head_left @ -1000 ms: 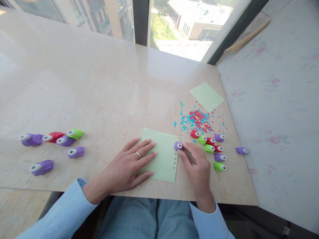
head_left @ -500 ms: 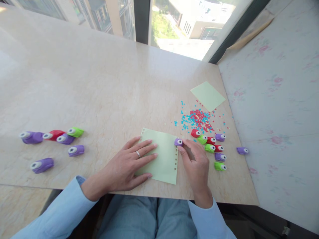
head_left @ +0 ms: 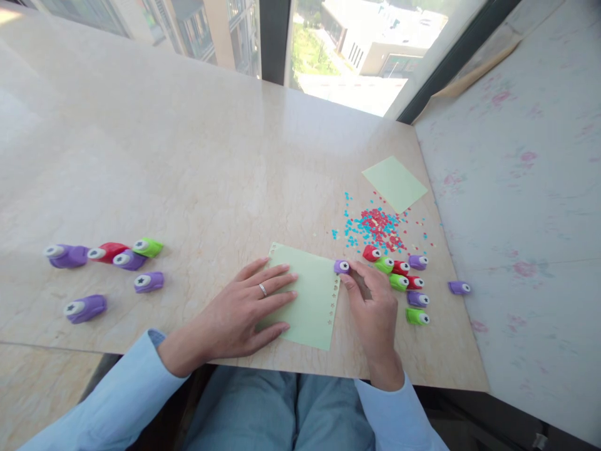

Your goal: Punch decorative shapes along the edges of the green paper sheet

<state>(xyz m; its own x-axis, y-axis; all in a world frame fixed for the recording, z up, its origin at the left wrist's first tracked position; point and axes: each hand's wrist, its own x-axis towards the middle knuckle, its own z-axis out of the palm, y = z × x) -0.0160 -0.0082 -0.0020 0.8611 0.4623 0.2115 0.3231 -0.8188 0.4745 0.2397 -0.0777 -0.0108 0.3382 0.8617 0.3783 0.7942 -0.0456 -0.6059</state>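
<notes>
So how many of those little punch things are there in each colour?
Purple punches: 8, one held by the right hand at the edge of the green paper
Green punches: 4
Red punches: 4
Total: 16

sheet [head_left: 307, 300]: pale green, star holes along edge | punch [head_left: 342, 267] at that edge: purple, white star disc | cluster of punches [head_left: 402, 283]: red, green, purple | confetti [head_left: 375, 227]: red and turquoise (mixed) | table [head_left: 188, 169]: beige marble | sleeves: light blue
</notes>
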